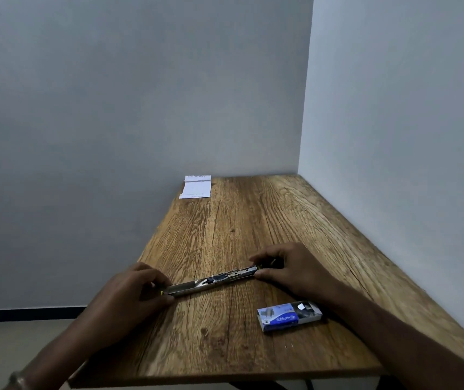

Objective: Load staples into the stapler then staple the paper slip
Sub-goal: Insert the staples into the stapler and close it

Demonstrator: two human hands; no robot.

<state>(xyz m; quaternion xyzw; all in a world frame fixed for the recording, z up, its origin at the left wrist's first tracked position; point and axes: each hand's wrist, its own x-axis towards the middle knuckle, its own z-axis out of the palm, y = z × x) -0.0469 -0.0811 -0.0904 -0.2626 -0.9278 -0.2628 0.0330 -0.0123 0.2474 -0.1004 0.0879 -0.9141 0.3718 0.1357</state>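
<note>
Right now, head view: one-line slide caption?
Both hands, left hand and right hand, hold the opened stapler flat; staple box nearby.

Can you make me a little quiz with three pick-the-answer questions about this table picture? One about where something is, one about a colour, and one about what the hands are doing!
1. Where is the paper slip?
A. at the far left corner of the table
B. under the stapler
C. in a hand

2. What colour is the staple box?
A. red
B. blue and white
C. green

3. How is the stapler right now?
A. closed, lying alone
B. opened out flat, held at both ends
C. lifted high in the air

Answers:
1 A, it lies by the wall, far from both hands.
2 B, its label is blue on a white box.
3 B, the left hand and right hand each pinch an end.
</note>
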